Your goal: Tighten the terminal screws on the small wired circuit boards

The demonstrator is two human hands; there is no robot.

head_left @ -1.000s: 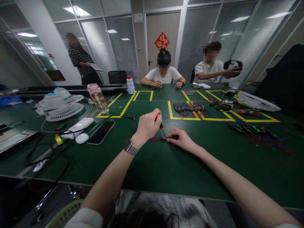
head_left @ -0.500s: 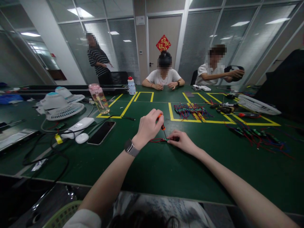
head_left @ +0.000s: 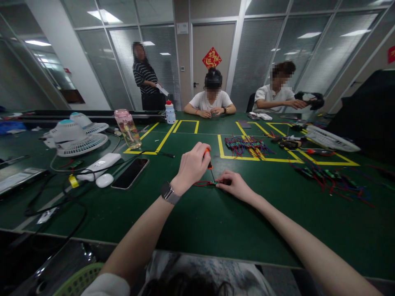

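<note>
Hardly any change here: left hand (head_left: 194, 163) still grips the screwdriver (head_left: 210, 166), tip down at the little circuit board (head_left: 213, 183) on the worktop (head_left: 212, 230) at 12 o'clock, right hand (head_left: 235, 186) pinching its 3 o'clock edge, so probably still mid-job.

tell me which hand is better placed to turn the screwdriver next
Left, most likely: the left hand grips the screwdriver, its tip at the board, while the right hand has its fingertips at the board's right end.
</note>
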